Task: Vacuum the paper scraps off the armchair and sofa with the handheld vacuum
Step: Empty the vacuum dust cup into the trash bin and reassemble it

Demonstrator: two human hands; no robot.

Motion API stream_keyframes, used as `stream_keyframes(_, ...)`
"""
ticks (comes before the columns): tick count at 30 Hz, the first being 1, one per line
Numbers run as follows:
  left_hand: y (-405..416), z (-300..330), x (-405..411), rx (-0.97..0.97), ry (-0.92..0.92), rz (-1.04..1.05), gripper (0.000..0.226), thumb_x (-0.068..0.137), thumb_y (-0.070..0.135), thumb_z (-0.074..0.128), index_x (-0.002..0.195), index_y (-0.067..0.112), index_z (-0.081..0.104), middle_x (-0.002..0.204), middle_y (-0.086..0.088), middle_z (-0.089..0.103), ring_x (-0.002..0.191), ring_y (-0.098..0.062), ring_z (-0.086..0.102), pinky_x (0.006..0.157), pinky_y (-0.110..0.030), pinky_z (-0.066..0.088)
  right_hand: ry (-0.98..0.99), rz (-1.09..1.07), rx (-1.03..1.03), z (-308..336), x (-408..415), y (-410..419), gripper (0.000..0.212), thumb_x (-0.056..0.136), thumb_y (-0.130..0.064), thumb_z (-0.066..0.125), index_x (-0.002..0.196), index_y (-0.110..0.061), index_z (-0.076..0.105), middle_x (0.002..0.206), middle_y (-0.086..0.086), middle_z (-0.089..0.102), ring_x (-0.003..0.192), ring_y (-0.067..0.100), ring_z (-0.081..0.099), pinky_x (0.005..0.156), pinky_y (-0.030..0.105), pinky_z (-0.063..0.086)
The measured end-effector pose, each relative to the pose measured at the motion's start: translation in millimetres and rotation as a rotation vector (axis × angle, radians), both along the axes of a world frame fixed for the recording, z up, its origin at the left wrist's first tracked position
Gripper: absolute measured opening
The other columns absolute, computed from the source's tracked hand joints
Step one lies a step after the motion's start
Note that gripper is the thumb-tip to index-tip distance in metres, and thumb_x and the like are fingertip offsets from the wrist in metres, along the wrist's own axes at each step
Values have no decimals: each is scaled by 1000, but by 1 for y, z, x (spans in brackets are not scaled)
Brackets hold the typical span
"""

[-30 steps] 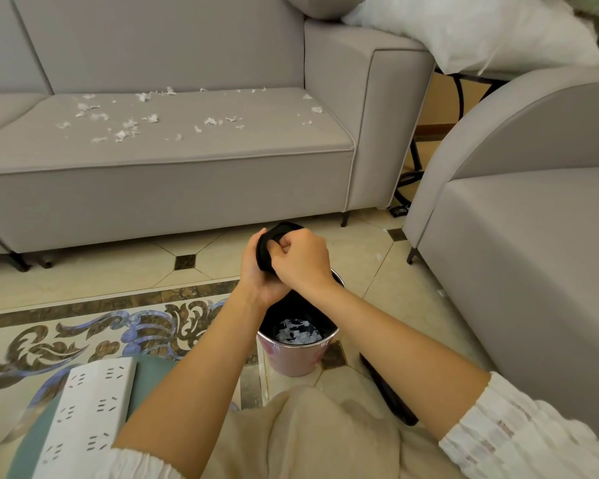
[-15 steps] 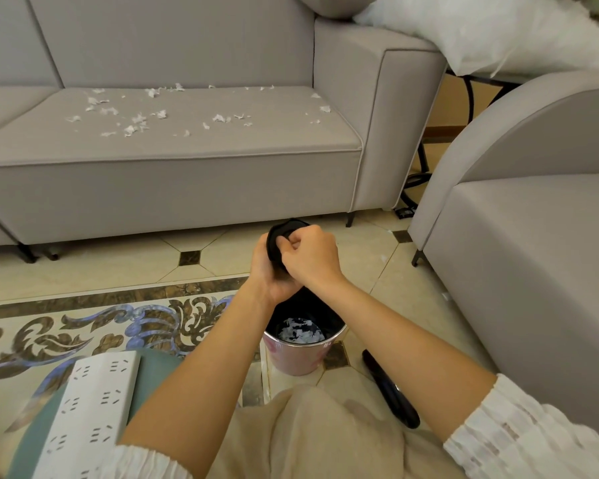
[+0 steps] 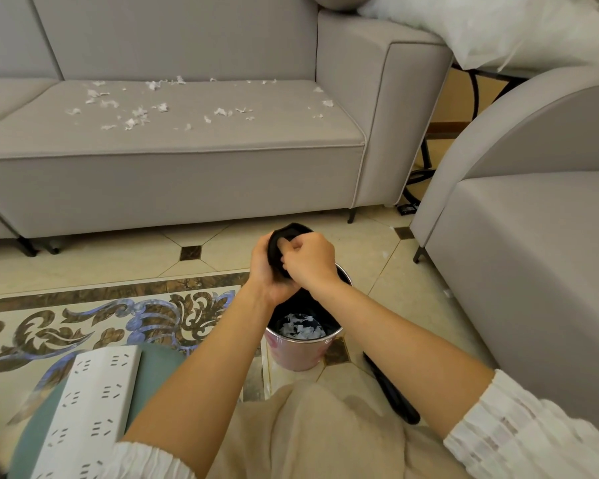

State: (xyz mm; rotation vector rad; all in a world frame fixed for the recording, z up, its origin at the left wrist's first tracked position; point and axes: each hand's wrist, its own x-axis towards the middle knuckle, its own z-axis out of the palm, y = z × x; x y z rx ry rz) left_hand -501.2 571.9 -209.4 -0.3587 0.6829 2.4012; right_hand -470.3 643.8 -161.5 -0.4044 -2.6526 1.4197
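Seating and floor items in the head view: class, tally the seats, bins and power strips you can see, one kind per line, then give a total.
Seats: 2 (sofa, armchair)
Bins: 1 (pink bin)
Power strips: 1 (white power strip)
Total: 4

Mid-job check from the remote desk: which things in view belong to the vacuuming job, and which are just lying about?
Job:
paper scraps on the sofa
armchair
black dust cup, gripped by left hand and right hand
pink bin under it, holding scraps
black vacuum part on the floor

Lying about:
white power strip
white cushion
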Motion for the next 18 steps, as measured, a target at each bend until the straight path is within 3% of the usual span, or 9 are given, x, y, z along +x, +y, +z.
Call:
stream_keyframes(6, -1, 5, -2, -50, 4, -12, 38, 91, 42, 51, 106, 10, 66, 94, -8, 67, 85, -22, 65, 65, -31, 58, -5, 10, -10, 6, -2, 2, 35, 94, -25, 57, 80, 4, 72, 79, 17, 72, 77, 29, 68, 74, 34, 53)
stream_keyframes(10, -6, -5, -5, -139, 4, -25, 35, 86, 40, 56, 98, 9, 67, 88, -5, 52, 82, -18, 53, 70, -32, 54, -124, 73, -61, 7, -5, 5, 36, 96, -24, 55, 71, -3, 69, 69, 7, 68, 75, 24, 65, 77, 33, 51)
stream_keyframes(14, -11, -12, -5, -145, -8, -22, 34, 82, 39, 58, 88, 9, 71, 86, -4, 51, 78, -17, 50, 70, -31, 50, -163, 105, 14, 3, -8, -1, 34, 97, -28, 52, 89, 0, 70, 82, 11, 71, 77, 24, 67, 78, 33, 54)
stream_keyframes(18, -18, -12, -4, -173, -5, -26, 33, 85, 39, 54, 92, 9, 66, 85, -7, 57, 79, -19, 54, 74, -33, 50, -258, 222, -11, 7, -7, -2, 28, 96, -25, 55, 91, -1, 69, 80, 10, 70, 69, 19, 64, 81, 36, 55)
